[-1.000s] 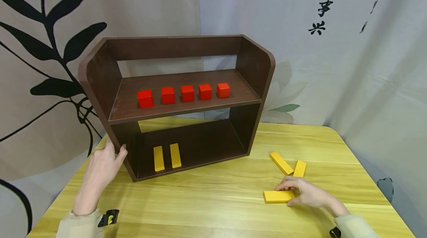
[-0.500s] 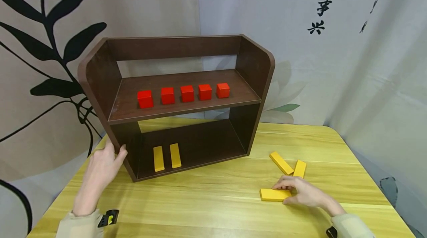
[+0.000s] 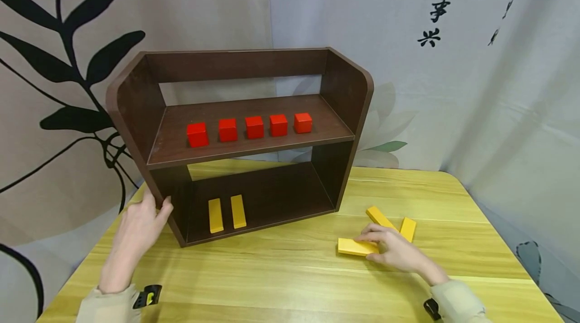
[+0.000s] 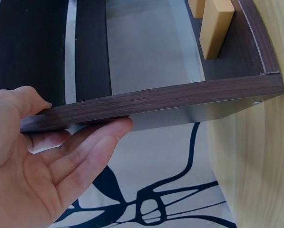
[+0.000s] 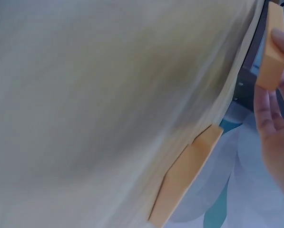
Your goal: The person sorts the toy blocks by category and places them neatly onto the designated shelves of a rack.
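My left hand point(image 3: 141, 226) grips the left side panel of a dark brown two-tier shelf point(image 3: 235, 65). In the left wrist view the thumb lies on the panel's inner side and the fingers lie along its outer face. My right hand point(image 3: 395, 250) pinches a yellow rectangular block point(image 3: 351, 247) by one end; the right wrist view shows this block point(image 5: 273, 52) between thumb and fingers, raised off the table. Behind that hand, two more yellow blocks point(image 3: 408, 229) lie on the table, partly covered by it. Two yellow blocks point(image 3: 238, 211) stand on the shelf's lower tier, towards its left.
A row of several red cubes point(image 3: 255, 127) sits along the upper tier. The shelf stands on a wood-grain table point(image 3: 272, 277), whose right edge slopes away at the right. Printed curtains point(image 3: 399, 61) hang close behind the table.
My right hand has moved left and away from me, carrying the yellow block off the table towards the shelf. My left hand, the shelf and the red cubes have stayed put.
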A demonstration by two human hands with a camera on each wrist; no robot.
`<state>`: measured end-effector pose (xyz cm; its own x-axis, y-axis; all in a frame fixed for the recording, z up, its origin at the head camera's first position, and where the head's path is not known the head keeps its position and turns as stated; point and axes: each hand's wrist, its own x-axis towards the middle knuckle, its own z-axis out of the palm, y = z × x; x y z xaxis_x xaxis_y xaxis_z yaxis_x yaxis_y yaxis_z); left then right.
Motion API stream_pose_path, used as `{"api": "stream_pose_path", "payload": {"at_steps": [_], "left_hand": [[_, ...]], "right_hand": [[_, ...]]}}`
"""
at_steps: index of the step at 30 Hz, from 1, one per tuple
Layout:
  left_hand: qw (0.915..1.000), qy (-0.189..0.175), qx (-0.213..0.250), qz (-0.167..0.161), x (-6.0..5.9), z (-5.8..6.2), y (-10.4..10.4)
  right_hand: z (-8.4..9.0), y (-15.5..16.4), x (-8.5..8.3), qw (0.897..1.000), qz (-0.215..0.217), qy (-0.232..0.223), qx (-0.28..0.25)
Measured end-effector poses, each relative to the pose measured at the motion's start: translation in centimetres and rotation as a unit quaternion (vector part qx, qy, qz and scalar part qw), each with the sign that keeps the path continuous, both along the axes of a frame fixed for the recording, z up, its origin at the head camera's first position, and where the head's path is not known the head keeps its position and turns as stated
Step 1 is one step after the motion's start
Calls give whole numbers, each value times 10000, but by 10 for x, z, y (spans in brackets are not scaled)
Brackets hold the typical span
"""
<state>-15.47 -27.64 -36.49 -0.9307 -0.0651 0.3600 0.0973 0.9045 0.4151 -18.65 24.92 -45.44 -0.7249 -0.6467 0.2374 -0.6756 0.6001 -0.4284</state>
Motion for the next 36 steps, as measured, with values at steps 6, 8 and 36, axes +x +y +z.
{"api": "stream_pose_path", "payload": {"at_steps": [6, 8, 36], "left_hand": [[10000, 23, -18, -30, 0, 0, 0], [10000, 54, -34, -30, 0, 0, 0], [9998, -176, 19, 35, 1, 3, 1]], "right_hand": [[3, -17, -5, 9996, -240, 118, -82], [3, -22, -7, 9994, -236, 164, -183], [12, -109, -27, 9932, -507, 386, -975]]}}
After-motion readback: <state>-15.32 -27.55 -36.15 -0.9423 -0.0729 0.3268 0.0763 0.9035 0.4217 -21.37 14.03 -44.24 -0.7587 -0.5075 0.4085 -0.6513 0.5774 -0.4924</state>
